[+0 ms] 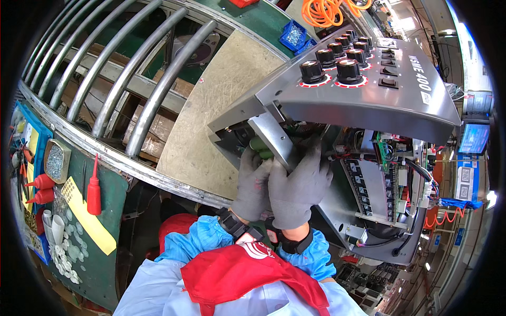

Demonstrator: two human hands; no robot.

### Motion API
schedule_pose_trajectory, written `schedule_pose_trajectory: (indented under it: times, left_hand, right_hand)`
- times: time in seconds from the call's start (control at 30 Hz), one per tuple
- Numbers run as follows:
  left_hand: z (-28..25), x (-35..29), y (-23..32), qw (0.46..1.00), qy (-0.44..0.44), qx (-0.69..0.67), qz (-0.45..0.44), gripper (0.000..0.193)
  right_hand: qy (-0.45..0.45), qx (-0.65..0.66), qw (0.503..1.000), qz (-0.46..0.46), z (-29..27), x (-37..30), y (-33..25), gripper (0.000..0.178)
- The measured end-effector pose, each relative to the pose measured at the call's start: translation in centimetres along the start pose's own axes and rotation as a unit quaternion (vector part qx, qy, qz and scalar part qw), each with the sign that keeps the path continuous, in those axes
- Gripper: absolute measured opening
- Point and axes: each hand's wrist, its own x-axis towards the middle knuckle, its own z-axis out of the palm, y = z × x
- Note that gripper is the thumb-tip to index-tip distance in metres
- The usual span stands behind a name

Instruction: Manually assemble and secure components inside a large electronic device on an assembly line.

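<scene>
Both of my grey-gloved hands reach into the open side of a grey metal machine housing. My left hand is closed around a green cylindrical part, its fingers curled against it just left of a flat metal bracket. Close beside it, my right hand is at the bracket's lower end. Its fingers go up behind the bracket and their tips are hidden, so I cannot tell what they grip. Black knobs and rocker switches cover the sloped panel above.
Beneath the housing lies a worn tan board, with metal rollers to its left. A green side bench holds red squeeze bottles, a tray of small screws and a yellow strip. Circuit boards and wiring show inside the housing.
</scene>
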Motion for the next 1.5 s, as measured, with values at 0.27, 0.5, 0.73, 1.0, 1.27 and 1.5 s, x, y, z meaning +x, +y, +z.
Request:
schedule_pose_trajectory:
  times: [0.27,0.5,0.73,1.0,1.27,1.5]
  left_hand:
    - [0.1,-0.6,0.5,0.999,-0.02,0.032,0.028,0.049]
    - [0.2,-0.3,0.5,1.0,-0.017,0.013,0.01,0.05]
    - [-0.2,-0.1,-0.2,0.999,-0.021,-0.024,0.021,0.05]
    - [-0.4,-0.2,-0.4,0.999,-0.016,-0.042,-0.01,0.048]
    - [0.1,-0.2,-0.1,1.0,-0.018,-0.025,0.006,0.05]
    - [0.1,-0.2,-0.4,1.0,-0.006,-0.024,0.013,0.055]
  right_hand:
    - [-0.026,0.019,0.999,0.018,-0.6,-0.1,0.3,0.078]
    - [-0.028,-0.011,0.998,0.064,-0.3,-0.4,-0.2,0.074]
    - [0.001,-0.013,1.0,-0.008,0.1,-0.4,0.6,0.078]
    - [-0.024,0.02,0.999,0.017,0.0,-0.3,1.2,0.072]
    - [-0.028,0.019,0.999,0.001,-0.2,-0.1,0.7,0.071]
    - [-0.027,0.022,0.999,-0.014,-0.3,-0.1,0.8,0.069]
